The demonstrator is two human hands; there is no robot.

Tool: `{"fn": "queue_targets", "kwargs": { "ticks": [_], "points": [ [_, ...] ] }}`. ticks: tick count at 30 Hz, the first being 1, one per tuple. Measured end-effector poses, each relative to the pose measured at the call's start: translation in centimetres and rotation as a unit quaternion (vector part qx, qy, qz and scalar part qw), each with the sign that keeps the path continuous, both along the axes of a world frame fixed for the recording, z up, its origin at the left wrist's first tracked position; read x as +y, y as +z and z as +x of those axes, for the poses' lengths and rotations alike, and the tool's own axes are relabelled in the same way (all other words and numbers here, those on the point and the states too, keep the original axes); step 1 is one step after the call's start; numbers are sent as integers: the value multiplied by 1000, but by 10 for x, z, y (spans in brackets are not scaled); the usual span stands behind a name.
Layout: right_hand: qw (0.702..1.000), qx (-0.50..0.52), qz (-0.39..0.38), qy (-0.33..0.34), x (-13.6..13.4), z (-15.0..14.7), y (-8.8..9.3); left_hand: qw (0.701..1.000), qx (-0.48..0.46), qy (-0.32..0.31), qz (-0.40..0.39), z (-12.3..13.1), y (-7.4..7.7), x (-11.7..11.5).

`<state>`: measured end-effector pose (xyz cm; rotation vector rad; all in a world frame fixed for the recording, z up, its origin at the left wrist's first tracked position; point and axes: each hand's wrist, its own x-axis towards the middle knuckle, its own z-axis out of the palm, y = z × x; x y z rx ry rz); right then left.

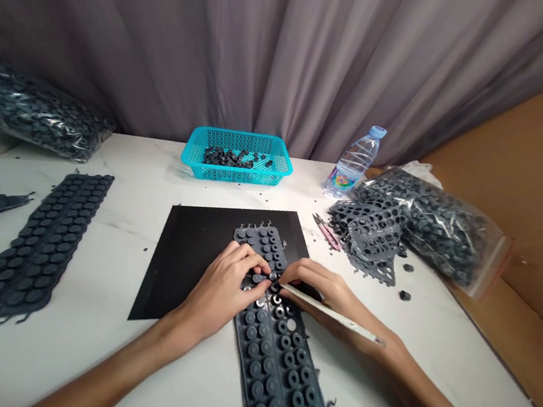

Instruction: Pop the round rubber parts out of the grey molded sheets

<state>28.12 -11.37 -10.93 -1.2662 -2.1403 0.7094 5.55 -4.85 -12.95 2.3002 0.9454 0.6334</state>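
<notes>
A long dark rubber sheet (255,369) with rows of round knobs and ring-shaped holes runs up the table, its upper part over a flat black mat (173,258). Its strip of knobs passes under both hands. My left hand (232,280) bends over the sheet, thumb and forefinger pinched around a small dark rubber plug (258,277). Close to those fingertips, my right hand (321,287) grips a slim white stick-like tool (335,316), whose tip is hidden by the fingers. A white disc (291,325) shows in one ring.
A turquoise basket (248,178) holds several black pieces. To the right are pink-handled snips (327,233), a water bottle (354,161), perforated rubber scraps (375,239) and a bag of dark pieces (449,225). Another knobbed sheet (40,246) and a large bag (13,91) are left.
</notes>
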Motion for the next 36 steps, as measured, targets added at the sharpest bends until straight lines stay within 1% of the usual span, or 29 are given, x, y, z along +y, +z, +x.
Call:
{"fn": "queue_targets", "kwargs": {
  "ticks": [4, 9, 15, 21, 25, 27, 28, 30, 32, 33, 34, 36],
  "points": [
    [1000, -11, 13, -9, 1, 0, -4, 1000, 1, 2, -4, 0, -1, 1],
    [998, -39, 48, 15, 4, 3, -10, 1000, -3, 2, -1, 1, -2, 1],
    [994, -78, 81, -2, 5, 2, -19, 1000, -3, 4, -9, 2, -1, 2],
    [970, -180, 162, 10, 4, -3, -24, 1000, -1, 3, -17, 3, 1, 1],
    [957, -224, 183, 0, 1, -9, -26, 1000, -4, 5, -8, 4, -3, 0],
    [963, -202, 178, -22, 0, -11, -26, 1000, -5, 5, 4, 4, -6, -1],
    [968, -176, 171, -48, 0, -11, -26, 1000, -3, 4, 7, 4, -8, -1],
    [971, -104, 158, -145, 2, -5, -22, 1000, 5, 1, 9, 3, -9, 0],
    [953, -45, 142, -264, 4, 7, -16, 1000, 10, -3, 1, 1, -10, 0],
    [943, -37, 136, -303, 5, 13, -13, 1000, 12, -5, -5, 1, -10, 1],
    [941, -44, 126, -311, 6, 20, -11, 1000, 12, -7, -10, 1, -9, 1],
    [956, -42, 96, -272, 5, 27, -7, 1000, 12, -6, -17, 1, -7, 1]
  ]
}}
